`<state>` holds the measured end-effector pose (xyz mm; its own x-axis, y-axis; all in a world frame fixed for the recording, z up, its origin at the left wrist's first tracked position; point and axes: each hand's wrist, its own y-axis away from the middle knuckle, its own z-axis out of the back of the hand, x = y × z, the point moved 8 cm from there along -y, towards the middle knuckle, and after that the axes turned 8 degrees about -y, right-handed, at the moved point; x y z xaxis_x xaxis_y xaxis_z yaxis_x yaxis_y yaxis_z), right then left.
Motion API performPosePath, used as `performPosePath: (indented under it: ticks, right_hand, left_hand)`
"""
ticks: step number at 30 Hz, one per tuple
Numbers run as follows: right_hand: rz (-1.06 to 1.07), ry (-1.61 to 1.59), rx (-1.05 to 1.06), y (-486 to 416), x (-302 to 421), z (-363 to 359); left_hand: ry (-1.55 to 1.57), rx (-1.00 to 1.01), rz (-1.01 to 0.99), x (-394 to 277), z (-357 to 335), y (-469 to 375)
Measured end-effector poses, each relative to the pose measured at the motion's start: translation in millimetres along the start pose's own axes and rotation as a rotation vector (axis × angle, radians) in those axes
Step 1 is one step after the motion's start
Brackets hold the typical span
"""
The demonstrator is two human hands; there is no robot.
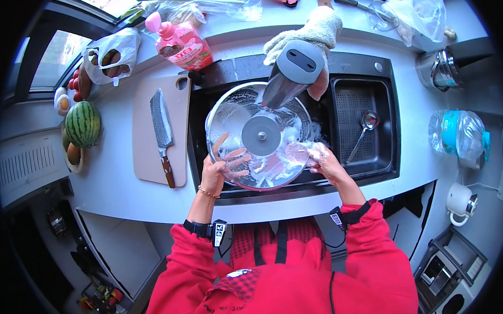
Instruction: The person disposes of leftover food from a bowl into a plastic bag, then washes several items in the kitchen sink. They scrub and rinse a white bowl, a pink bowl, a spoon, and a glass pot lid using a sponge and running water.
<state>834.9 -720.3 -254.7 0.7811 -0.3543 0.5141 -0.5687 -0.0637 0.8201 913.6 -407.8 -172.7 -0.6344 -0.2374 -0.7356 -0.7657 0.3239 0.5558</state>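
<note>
A round glass pot lid (229, 120) with a grey knob (261, 136) at its centre is held over the left basin of the dark sink. White suds streak the glass, mostly on the right and lower parts. My left hand (214, 175) grips the lid's left rim; its fingers show through the glass from underneath. Foam coats my right hand (328, 164) at the lid's lower right edge. In it is a pale pinkish, soapy scrubber (297, 153), whose exact kind is hard to tell. A grey faucet (296, 72) overhangs the lid's upper right.
On the left, a kitchen knife (162, 122) lies on a cutting board (145, 160) near a watermelon (83, 124). A pink detergent bottle (185, 47) stands behind the sink. The right basin (384, 152) holds a ladle (368, 121). A cloth (321, 26) drapes behind the faucet.
</note>
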Motion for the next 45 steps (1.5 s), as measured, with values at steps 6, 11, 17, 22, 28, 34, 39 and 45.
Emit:
performPosePath:
  ticks: [6, 11, 17, 22, 28, 34, 39, 45]
  right_hand:
    - [0.388, 0.094, -0.269, 22, 20, 13]
    - [0.982, 0.531, -0.506, 70, 80, -34]
    - [1.231, 0.865, -0.060, 46, 74, -184]
    - [0.993, 1.108, 0.072, 48, 59, -169]
    - [1.064, 0.996, 0.041, 10, 81, -161]
    - [0.921, 1.049, -0.102, 0, 86, -122]
    - [1.161, 0.859, 0.072, -2, 114, -163]
    - [0.999, 0.934, 0.480, 45, 36, -216]
  left_hand:
    - [0.031, -0.069, -0.054, -2, 20, 7]
    - [-0.029, -0.112, -0.073, -1, 18, 23]
    - [-0.001, -0.122, -0.075, 23, -11, 28]
    - [0.078, -0.286, -0.156, 24, -6, 34]
    - [-0.020, -0.166, -0.178, 27, -26, 39]
    - [-0.073, -0.166, -0.082, 36, -34, 43]
    - [-0.099, -0.094, -0.100, 43, -39, 37]
    - [-0.332, -0.219, -0.244, 24, -11, 29]
